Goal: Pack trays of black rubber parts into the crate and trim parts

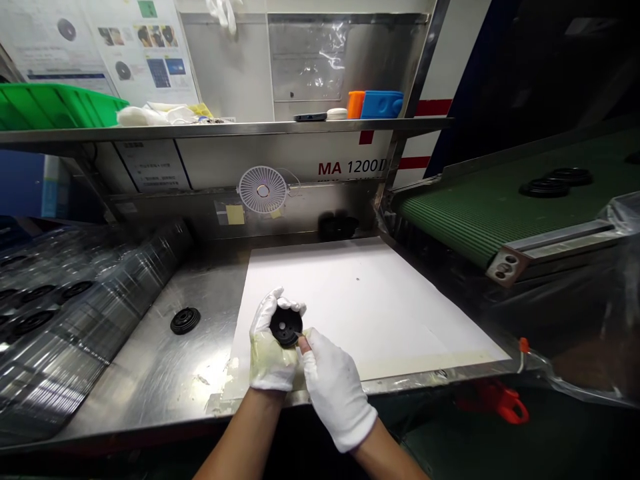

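Note:
My left hand (273, 350), in a white glove with a yellowish palm, holds a round black plastic part (286, 327) over the white sheet's near left corner. The part's hollow face, with a pale round spot at its centre, is turned toward me. My right hand (333, 380), also gloved in white, is closed in a pinch at the part's lower right rim, with a bare fingertip showing. Whatever those fingers hold is too small to make out. Left of my hands, a ridged black round part (185, 321) lies on the metal tabletop (200, 280).
Clear plastic trays (115, 320) with black parts fill the left. A white sheet (350, 300) covers the table's middle. At right, a green conveyor belt (455, 213) carries black parts (545, 187). Several black parts (338, 227) sit at the back, near a small fan (263, 190).

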Available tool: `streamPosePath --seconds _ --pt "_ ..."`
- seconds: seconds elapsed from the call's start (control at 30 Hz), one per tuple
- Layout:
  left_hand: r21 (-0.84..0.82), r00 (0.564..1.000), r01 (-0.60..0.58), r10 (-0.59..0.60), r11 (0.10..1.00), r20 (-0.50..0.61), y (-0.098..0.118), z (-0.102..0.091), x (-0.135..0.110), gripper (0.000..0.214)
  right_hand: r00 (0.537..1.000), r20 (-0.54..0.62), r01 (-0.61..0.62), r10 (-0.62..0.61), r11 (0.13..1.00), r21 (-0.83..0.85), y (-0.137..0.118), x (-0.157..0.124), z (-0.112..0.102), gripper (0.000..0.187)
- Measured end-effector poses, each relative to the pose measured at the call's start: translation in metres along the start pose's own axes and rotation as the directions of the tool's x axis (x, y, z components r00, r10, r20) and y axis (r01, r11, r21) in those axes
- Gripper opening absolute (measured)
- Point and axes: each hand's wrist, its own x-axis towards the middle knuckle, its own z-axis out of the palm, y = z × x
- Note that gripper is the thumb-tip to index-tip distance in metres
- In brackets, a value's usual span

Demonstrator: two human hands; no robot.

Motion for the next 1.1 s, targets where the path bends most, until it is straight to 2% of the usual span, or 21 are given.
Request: streamPosePath --seconds 0.2,0.37,0.47,0.57,0.67,0.73,0.9,1.1 --pt "0.019 0.997 -0.069 0.068 0.997 0.026 0.0 -0.004 0.005 0.02 0.998 0.063 0.004 -0.008 0.998 0.059 -0.002 -0.003 -0.001 0.028" --pt "-0.038 1.0 0.001 0.0 0.999 0.018 -0.003 -0.002 0.007 0.016 0.999 -0.014 -0.047 0.05 0.98 0.193 0.002 -0.004 0.004 0.034" --pt "-0.053 1.0 0.019 -0.018 0.998 0.021 -0.003 -0.001 0.005 0.016 0.998 -0.019 -0.061 0.066 0.978 0.202 0.005 0.0 0.006 0.034" --pt "0.028 0.989 0.142 -0.142 0.99 0.027 0.003 -0.004 0.002 0.026 0.998 0.002 -0.061 0.061 0.977 0.204 0.007 0.002 0.005 0.034" --pt "0.091 0.953 0.284 -0.291 0.955 0.084 0.012 -0.007 -0.001 0.035 1.0 0.025 -0.014 0.009 0.975 0.223 0.009 0.001 0.002 0.03" --pt "0.077 0.955 0.271 -0.278 0.959 0.104 0.016 -0.006 -0.002 0.031 1.0 0.029 0.0 -0.006 0.98 0.197 0.009 0.001 -0.001 0.027" --pt "0.026 0.981 0.184 -0.185 0.983 0.051 0.012 -0.004 -0.001 0.015 1.0 -0.006 -0.015 0.015 0.999 0.049 0.005 -0.001 -0.001 0.029" --pt "-0.04 0.984 0.165 -0.161 0.986 0.081 0.002 -0.006 0.002 0.013 1.0 -0.03 -0.005 0.004 0.999 -0.031 -0.001 -0.008 0.006 0.033"
